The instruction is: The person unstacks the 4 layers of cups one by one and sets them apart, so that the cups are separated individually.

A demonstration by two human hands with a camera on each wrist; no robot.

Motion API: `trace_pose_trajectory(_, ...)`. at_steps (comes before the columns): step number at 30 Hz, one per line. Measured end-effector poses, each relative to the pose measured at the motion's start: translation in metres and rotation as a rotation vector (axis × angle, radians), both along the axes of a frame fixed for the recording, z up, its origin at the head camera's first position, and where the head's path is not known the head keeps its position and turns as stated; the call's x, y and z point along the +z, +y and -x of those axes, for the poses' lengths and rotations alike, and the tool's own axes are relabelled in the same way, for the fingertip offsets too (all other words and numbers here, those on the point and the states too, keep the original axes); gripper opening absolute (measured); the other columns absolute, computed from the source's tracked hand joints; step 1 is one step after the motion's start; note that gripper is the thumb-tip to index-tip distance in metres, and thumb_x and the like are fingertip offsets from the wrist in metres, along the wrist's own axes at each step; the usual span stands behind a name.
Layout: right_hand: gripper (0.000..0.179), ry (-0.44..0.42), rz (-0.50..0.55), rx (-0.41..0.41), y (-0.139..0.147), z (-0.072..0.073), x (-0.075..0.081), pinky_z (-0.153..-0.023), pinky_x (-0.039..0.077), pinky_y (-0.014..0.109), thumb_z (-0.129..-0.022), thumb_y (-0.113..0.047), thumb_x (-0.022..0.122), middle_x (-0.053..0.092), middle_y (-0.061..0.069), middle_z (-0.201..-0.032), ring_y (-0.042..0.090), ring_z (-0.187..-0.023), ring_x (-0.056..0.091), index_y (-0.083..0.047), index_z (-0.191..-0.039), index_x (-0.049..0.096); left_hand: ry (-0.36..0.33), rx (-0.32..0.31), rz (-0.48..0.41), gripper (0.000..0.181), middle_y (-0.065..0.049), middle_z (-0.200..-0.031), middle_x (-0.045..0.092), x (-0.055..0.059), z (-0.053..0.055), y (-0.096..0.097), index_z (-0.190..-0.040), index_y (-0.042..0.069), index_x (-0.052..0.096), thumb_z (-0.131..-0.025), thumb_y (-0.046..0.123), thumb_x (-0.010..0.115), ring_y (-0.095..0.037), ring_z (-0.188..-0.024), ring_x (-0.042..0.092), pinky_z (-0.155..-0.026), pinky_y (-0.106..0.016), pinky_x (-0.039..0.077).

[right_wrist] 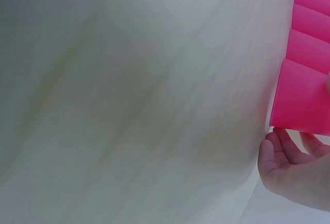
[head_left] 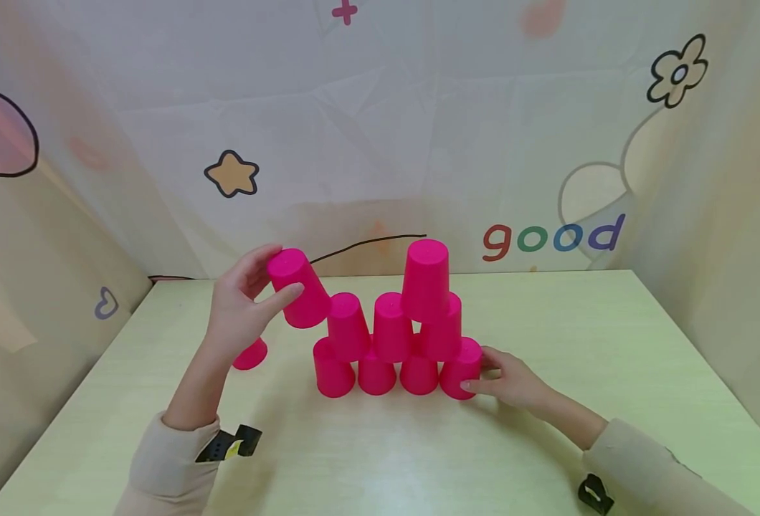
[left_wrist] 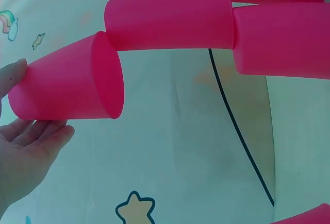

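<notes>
In the head view my left hand grips a pink cup between thumb and fingers, bottom up and tilted. Its rim is close to the left cup of a stack's middle row; the left wrist view shows that held cup at the stack's edge. The stack has several upside-down cups at the bottom, three above, and one top cup toward the right. My right hand holds the rightmost bottom cup, thumb in front and fingers behind; the right wrist view shows the fingers beside it.
Another pink cup stands on the table left of the stack, partly hidden by my left wrist. The pale table ends at a printed cloth backdrop. Black straps hang by the left sleeve.
</notes>
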State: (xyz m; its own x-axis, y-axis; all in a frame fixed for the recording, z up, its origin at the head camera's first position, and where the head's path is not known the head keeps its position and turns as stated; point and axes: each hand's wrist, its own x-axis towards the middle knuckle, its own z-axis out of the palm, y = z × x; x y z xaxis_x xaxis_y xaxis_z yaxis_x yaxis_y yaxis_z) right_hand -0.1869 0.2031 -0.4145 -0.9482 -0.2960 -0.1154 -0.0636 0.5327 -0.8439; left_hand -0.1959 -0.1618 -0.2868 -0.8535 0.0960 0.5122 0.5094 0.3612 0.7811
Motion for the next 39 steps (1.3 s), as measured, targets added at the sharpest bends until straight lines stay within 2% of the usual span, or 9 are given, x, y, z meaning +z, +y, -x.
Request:
trace_pose_trajectory(19,0.063,0.004,-0.002,-0.002,0.000,0.001,0.000,-0.080,0.049,0.041,-0.074,-0.027,0.075,0.055,0.009,-0.113,0.027,-0.104,0.051,-0.006,-0.126,0.047,-0.009,0.066,0.013,0.055,-0.008,-0.118,0.054,-0.001,-0.005,-0.014,-0.129,0.004,0.047,-0.079,0.006,0.069,-0.018,-0.105,0.054,-0.087,-0.021,0.045)
trace_pose_trajectory(27,0.065,0.001,0.004,0.004,0.001,0.002,-0.001,-0.080,0.049,0.041,-0.073,-0.028,0.075,0.055,0.010,-0.114,0.027,-0.104,0.051,-0.005,-0.127,0.046,-0.019,0.118,0.044,0.055,-0.009,-0.117,0.056,-0.006,-0.007,-0.023,-0.129,0.004,0.047,-0.079,0.009,0.070,-0.018,-0.103,0.055,-0.087,-0.022,0.046)
trace_pose_trajectory(39,0.064,0.005,0.003,0.008,0.001,0.001,-0.001,-0.080,0.049,0.041,-0.074,-0.027,0.075,0.055,0.011,-0.114,0.028,-0.103,0.051,-0.004,-0.127,0.046,-0.038,0.158,0.044,0.053,-0.007,-0.114,0.056,-0.014,-0.008,-0.042,-0.128,0.004,0.048,-0.080,0.009,0.069,-0.008,-0.098,0.054,-0.085,-0.016,0.044)
